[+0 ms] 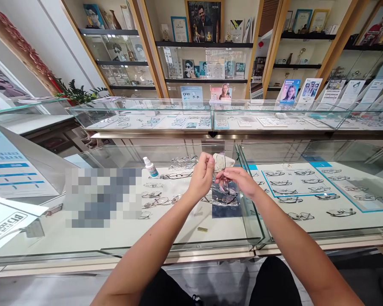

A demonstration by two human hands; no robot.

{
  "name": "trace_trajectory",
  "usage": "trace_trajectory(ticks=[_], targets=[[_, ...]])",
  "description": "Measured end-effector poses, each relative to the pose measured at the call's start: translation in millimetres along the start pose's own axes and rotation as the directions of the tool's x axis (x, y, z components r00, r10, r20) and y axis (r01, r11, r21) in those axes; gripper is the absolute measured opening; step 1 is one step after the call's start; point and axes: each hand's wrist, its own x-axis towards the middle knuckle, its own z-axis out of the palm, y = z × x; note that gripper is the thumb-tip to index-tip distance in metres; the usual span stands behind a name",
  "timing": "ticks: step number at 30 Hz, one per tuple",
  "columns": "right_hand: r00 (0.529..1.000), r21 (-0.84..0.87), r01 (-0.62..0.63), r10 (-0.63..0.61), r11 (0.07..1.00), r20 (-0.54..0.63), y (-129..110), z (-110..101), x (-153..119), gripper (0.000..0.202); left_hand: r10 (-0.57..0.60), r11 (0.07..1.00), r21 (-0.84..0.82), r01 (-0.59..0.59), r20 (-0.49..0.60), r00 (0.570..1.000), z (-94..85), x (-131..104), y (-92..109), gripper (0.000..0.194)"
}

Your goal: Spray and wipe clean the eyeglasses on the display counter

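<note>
Above the glass display case, my left hand (203, 174) is closed at the left side of a pale, crumpled cloth (222, 162). A dark thin frame, seemingly a pair of glasses, crosses the cloth. From the right, my right hand (238, 178) pinches the lower part of this frame, just under the cloth. A clear lens shows faintly below the fingers. Which part my left fingers grip is hidden by the hand itself. Several glasses (225, 199) lie beneath the hands, some over a dark blue sheet (228, 211).
A white spray bottle (151, 167) stands left of the hands. A small gold piece (202, 229) lies near the front. Rows of glasses (281, 183) fill the right case. A sign (15, 165) stands at the far left. Behind are another glass counter (178, 132) and shelves.
</note>
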Motion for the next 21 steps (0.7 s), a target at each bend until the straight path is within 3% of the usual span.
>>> trace_trajectory(ticks=[8,12,17,21], targets=[[1.000,0.038,-0.020,0.020,0.999,-0.001,0,-1,-1,0.038,0.028,0.998,-0.054,-0.029,-0.007,1.000,1.6,-1,-3,0.048],[1.000,0.052,-0.023,0.022,0.998,0.018,-3,-1,-3,0.037,-0.047,0.972,-0.228,0.054,0.039,0.998,5.4,-1,-4,0.037],[1.000,0.083,-0.008,0.008,0.997,0.000,-3,-1,-4,0.034,-0.117,0.838,-0.518,0.172,0.136,0.984,12.9,2,-2,0.059],[1.000,0.073,0.013,-0.013,0.997,-0.011,-3,-2,-2,0.035,-0.113,0.828,-0.533,0.174,0.146,0.983,12.6,3,3,0.060]])
